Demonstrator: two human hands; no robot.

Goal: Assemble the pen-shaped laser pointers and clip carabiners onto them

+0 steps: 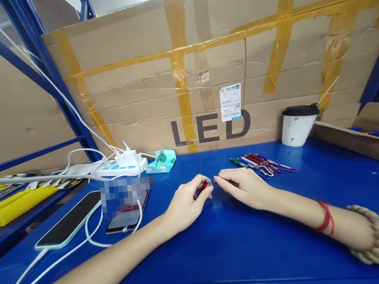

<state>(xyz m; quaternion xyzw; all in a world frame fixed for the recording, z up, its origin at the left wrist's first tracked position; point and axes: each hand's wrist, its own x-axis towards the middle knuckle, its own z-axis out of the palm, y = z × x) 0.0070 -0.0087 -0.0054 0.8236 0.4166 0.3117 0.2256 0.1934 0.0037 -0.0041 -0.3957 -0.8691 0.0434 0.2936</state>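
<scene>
Over the middle of the blue table, my left hand (187, 203) is closed around a red pen barrel (206, 183). Its silvery end faces right, and the fingers cover the rest. My right hand (248, 187) is held just across from it, a small gap apart, with thumb and fingers pinched together. Whatever may be between those fingertips is too small to make out. A loose pile of pens (262, 163), in green, red, blue and purple with metal clips, lies right behind my right hand.
Two phones, one mint-edged (69, 220) and one dark (126, 218), lie left among white cables. Behind them are a power strip (121, 167) and a tissue pack (161, 161). A lidded paper cup (299, 126) and a cardboard tray (361, 139) stand right, before a large cardboard sheet (131, 103).
</scene>
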